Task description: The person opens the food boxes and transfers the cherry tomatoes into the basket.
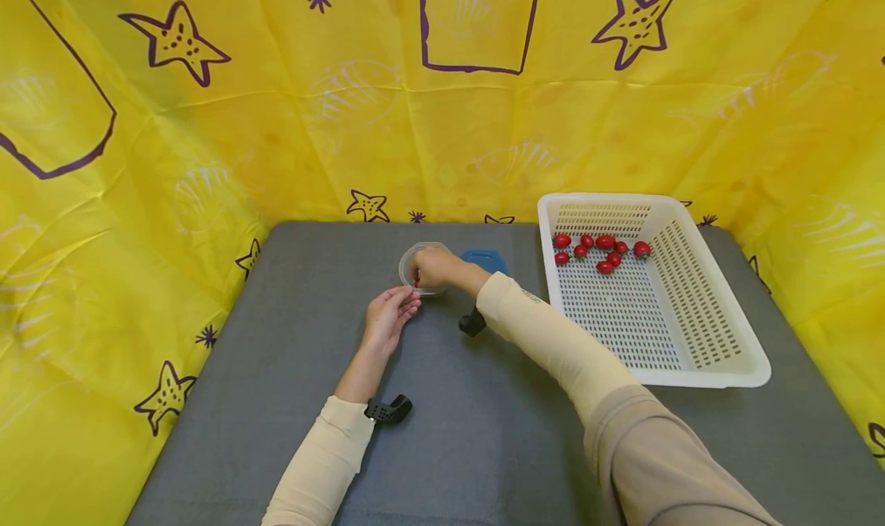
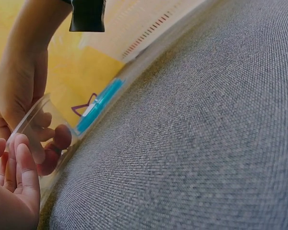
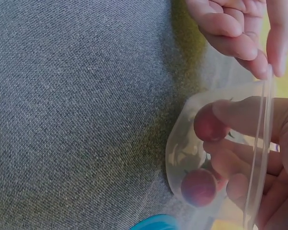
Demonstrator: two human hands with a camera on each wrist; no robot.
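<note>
A clear plastic container [image 3: 178, 139] stands on the grey cloth near the far edge. My left hand [image 1: 389, 320] pinches its rim between thumb and fingertips, on the near left side. My right hand [image 1: 439, 268] reaches down inside it from above. Through the clear wall in the right wrist view, the right thumb and fingers pinch a red cherry tomato [image 3: 210, 123]. Lower in the container lies another cherry tomato [image 3: 198, 187], close by the fingers. A blue lid [image 1: 486, 261] lies on the table just right of the container, partly behind the right forearm.
A white slotted basket [image 1: 743, 349] stands at the right, with several red cherry tomatoes [image 1: 605, 243] toward its far end. My right forearm passes its left side. Yellow patterned cloth [image 1: 442, 142] walls the table at the back and sides.
</note>
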